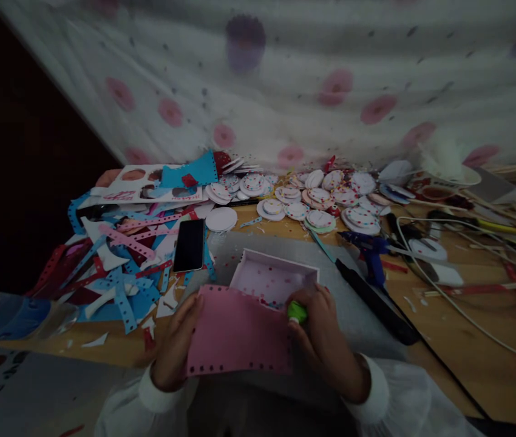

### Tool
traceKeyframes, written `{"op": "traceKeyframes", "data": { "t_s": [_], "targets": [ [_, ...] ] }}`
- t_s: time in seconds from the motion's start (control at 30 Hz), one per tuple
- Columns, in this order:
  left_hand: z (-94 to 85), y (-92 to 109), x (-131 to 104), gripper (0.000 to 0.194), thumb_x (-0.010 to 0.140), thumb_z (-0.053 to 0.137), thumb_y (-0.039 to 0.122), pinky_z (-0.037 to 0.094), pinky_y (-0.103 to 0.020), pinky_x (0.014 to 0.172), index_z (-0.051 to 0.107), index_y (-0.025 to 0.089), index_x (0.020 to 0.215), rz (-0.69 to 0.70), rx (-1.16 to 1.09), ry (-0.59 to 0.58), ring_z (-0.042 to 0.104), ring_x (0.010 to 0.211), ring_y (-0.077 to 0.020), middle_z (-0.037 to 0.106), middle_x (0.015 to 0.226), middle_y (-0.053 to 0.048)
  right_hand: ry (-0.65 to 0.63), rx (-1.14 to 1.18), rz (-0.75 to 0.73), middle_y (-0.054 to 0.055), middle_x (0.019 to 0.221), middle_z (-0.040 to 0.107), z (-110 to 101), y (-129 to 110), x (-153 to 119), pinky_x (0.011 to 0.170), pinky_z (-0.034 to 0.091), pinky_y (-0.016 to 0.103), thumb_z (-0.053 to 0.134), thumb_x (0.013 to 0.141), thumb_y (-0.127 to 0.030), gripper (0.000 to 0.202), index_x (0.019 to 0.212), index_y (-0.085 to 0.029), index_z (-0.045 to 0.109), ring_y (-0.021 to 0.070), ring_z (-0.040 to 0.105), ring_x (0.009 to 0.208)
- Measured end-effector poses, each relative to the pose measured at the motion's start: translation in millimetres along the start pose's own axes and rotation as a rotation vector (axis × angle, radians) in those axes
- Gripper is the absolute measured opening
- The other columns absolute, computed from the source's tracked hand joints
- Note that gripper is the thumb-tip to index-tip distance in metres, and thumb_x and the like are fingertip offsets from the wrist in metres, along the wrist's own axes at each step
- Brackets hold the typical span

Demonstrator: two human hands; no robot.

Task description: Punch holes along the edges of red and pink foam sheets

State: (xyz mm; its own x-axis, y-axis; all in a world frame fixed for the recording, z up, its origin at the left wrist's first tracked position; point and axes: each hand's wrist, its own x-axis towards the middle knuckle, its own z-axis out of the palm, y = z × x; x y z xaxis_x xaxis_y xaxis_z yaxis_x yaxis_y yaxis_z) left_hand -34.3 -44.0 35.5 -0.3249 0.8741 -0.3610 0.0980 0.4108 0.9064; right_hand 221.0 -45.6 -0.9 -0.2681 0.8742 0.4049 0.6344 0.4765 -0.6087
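Observation:
My left hand (177,340) grips the left edge of a pink paper sheet (240,331), its fingers closed on it. Small punched holes run along the sheet's bottom edge, and a few show at the top left. In my right hand (324,328) is a small green craft punch (297,312), held at the sheet's upper right edge. Whether the sheet sits inside the punch is hidden. Just behind the sheet stands a shallow white box (280,273) with tiny red and pink paper bits in it; the sheet covers its front part.
A grey mat (358,328) lies under the box. Paper scraps (125,267) and a phone (189,245) are at left, with a plastic bottle (16,315) nearer. Dotted paper discs (322,200) line the back. A blue glue gun (373,252), black-handled tool (371,297) and white cable (449,309) lie right.

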Motion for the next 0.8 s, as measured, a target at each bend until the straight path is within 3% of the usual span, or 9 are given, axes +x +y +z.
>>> {"op": "traceKeyframes", "data": {
  "t_s": [0.1,0.27,0.37,0.43,0.5,0.6,0.7,0.8],
  "targets": [
    [12.1,2.9,11.3,0.049,0.074,0.064,0.055,0.052,-0.031,0.083,0.07,0.018,0.104,-0.027,-0.035,0.02,0.062,0.107,-0.0263,0.067,0.115,-0.009,0.061,-0.056,0.017,0.006,0.089,0.054,5.3,12.0,12.8,0.101,0.028,0.054,0.039,0.095,-0.037,0.021,0.1,-0.018,0.046,0.0236,0.051,0.088],
    [31.0,15.9,45.2,0.041,0.079,0.062,0.048,0.046,-0.033,0.096,0.067,0.019,0.108,0.028,0.012,0.082,0.054,0.12,-0.0255,0.061,0.128,-0.009,0.099,-0.157,-0.016,0.007,0.084,0.056,9.9,44.7,63.8,0.096,0.037,0.053,0.04,0.094,-0.037,0.021,0.096,-0.018,0.049,0.0245,0.053,0.084],
    [40.2,27.8,63.3,0.04,0.078,0.062,0.047,0.051,-0.032,0.086,0.068,0.016,0.104,0.058,0.04,0.083,0.061,0.108,-0.026,0.068,0.114,-0.01,0.081,-0.172,-0.029,0.008,0.085,0.056,8.1,59.5,90.9,0.09,0.04,0.052,0.041,0.094,-0.038,0.023,0.1,-0.018,0.05,0.0254,0.053,0.086],
    [42.7,31.0,71.8,0.041,0.077,0.062,0.048,0.053,-0.031,0.077,0.068,0.015,0.1,0.099,0.062,0.003,0.066,0.094,-0.025,0.072,0.1,-0.009,0.05,-0.132,-0.014,0.009,0.088,0.057,2.6,63.2,99.2,0.084,0.044,0.046,0.042,0.094,-0.038,0.023,0.103,-0.018,0.049,0.025,0.053,0.087],
    [41.3,27.8,77.8,0.04,0.074,0.063,0.046,0.053,-0.03,0.075,0.068,0.015,0.098,0.158,0.065,-0.091,0.066,0.09,-0.024,0.073,0.093,-0.007,0.047,-0.082,0.013,0.009,0.093,0.057,-6.2,62.3,98.1,0.078,0.046,0.04,0.045,0.093,-0.037,0.023,0.107,-0.018,0.049,0.0237,0.053,0.088],
    [34.0,15.3,80.9,0.036,0.07,0.068,0.039,0.052,-0.031,0.08,0.066,0.015,0.097,0.219,0.03,-0.171,0.067,0.092,-0.0233,0.073,0.095,-0.008,0.144,-0.041,0.051,0.009,0.099,0.057,-22.0,56.2,83.5,0.079,0.045,0.037,0.052,0.091,-0.036,0.028,0.113,-0.019,0.048,0.0224,0.055,0.091],
    [24.2,5.9,74.9,0.034,0.071,0.068,0.037,0.052,-0.031,0.08,0.064,0.016,0.097,0.206,0.044,-0.196,0.067,0.092,-0.0229,0.072,0.098,-0.009,0.263,-0.038,0.128,0.008,0.099,0.058,-34.6,53.3,64.0,0.077,0.045,0.034,0.055,0.09,-0.035,0.03,0.115,-0.02,0.048,0.0213,0.057,0.089],
    [15.7,4.6,63.3,0.035,0.073,0.067,0.039,0.052,-0.031,0.078,0.063,0.016,0.099,0.154,0.067,-0.185,0.067,0.091,-0.0231,0.072,0.099,-0.011,0.3,-0.094,0.197,0.008,0.099,0.059,-37.9,61.5,48.8,0.077,0.045,0.034,0.056,0.089,-0.035,0.031,0.114,-0.019,0.048,0.0217,0.058,0.089]
  ]
}}
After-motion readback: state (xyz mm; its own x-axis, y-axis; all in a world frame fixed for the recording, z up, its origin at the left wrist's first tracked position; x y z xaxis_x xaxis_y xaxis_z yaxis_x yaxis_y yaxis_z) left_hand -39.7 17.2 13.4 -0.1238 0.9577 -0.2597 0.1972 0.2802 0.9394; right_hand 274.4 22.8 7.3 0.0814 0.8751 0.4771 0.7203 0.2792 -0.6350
